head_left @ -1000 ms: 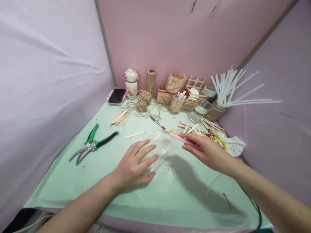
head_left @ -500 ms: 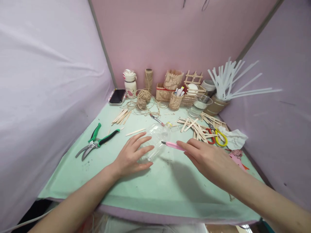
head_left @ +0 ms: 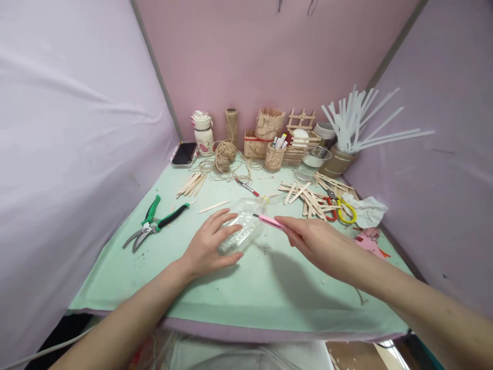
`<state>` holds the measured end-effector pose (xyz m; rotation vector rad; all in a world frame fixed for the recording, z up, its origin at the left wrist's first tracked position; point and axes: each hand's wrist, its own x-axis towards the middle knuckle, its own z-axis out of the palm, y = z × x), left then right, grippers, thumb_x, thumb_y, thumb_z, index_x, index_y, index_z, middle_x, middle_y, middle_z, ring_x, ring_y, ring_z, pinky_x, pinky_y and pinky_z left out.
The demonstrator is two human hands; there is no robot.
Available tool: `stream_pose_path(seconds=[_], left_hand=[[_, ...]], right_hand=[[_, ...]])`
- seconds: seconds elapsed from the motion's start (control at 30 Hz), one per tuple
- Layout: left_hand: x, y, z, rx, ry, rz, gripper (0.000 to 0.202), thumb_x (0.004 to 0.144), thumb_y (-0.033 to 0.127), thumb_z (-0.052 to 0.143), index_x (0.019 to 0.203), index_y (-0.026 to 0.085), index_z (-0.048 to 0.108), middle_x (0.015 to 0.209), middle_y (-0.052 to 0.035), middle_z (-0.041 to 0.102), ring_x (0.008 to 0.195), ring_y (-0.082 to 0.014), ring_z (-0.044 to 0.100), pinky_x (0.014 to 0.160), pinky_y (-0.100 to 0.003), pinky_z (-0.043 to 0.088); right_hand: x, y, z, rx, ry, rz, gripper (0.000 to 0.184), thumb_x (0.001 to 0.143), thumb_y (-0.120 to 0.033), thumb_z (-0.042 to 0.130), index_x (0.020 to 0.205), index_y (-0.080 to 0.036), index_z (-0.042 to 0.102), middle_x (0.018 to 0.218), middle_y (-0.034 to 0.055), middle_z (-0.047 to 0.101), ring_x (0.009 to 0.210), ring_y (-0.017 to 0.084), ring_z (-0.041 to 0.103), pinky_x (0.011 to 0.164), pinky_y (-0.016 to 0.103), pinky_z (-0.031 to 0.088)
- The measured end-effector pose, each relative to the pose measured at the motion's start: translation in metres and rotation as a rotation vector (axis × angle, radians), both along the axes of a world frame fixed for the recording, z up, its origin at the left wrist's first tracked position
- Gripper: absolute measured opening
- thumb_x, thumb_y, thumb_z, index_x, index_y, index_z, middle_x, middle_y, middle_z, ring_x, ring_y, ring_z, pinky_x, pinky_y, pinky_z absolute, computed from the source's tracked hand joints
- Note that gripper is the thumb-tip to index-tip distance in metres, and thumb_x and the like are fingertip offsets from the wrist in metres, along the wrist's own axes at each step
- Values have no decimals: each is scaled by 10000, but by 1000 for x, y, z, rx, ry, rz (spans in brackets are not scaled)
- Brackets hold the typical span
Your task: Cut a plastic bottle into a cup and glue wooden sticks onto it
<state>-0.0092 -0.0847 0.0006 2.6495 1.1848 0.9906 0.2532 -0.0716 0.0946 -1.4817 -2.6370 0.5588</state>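
A clear plastic bottle (head_left: 243, 232) lies on its side on the table, its yellow-ringed neck pointing away to the right. Across its near-left part my left hand (head_left: 211, 240) is curved, with spread fingertips gripping the bottle. My right hand (head_left: 308, 237) is closed around a pink craft knife (head_left: 271, 222). The dark blade tip sits over the bottle's upper right side; whether it touches the plastic I cannot tell. Just beyond the bottle is a pen with a red end (head_left: 247, 187).
Green-handled pruning shears (head_left: 152, 223) lie left of my left hand. Loose craft sticks (head_left: 308, 199) and yellow-handled scissors (head_left: 346, 210) lie beyond my right hand. A twine ball (head_left: 225, 155), a water bowl (head_left: 313, 163) and a flask (head_left: 203, 134) stand at the back.
The bottle has rolled or turned a little under my left hand, showing its ribbed side. The knife has shifted slightly up and left with my right hand. The view has shifted slightly.
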Motion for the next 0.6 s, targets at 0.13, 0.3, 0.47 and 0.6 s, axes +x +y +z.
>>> stream_pose_path(seconds=[0.13,0.3,0.47,0.6], left_hand=[[1,0,1,16,26,1,503,732,311,697,1205,218,549,1318,-134,531,1305,-321,417,1029,-501,413],[0,1,2,17,41,-18,506,734,323,694,1207,217,549,1329,-132,527,1309,-313,415,1041,-497,405],[2,1,3,45,67,-29,485,747,338,682,1197,203,557,1320,-139,535,1305,-321,418,1023,-489,420],[8,-2,3,62,95,-13,454,758,342,668,1181,211,572,1314,-133,545,1306,-330,416,1002,-485,431]], right_hand=[[-4,3,-1,-1,-33,24,322,971,-264,321,1022,-212,635,799,47,687,711,171,627,625,249,374],[-6,7,1,-21,-82,33,339,969,-258,317,1005,-198,649,781,47,681,685,163,615,612,244,357],[-7,13,3,8,-181,65,266,945,-221,378,921,-182,641,719,47,656,626,153,583,576,244,316],[-12,15,4,101,-283,113,181,914,-171,419,890,-183,597,680,47,626,579,156,563,512,257,248]])
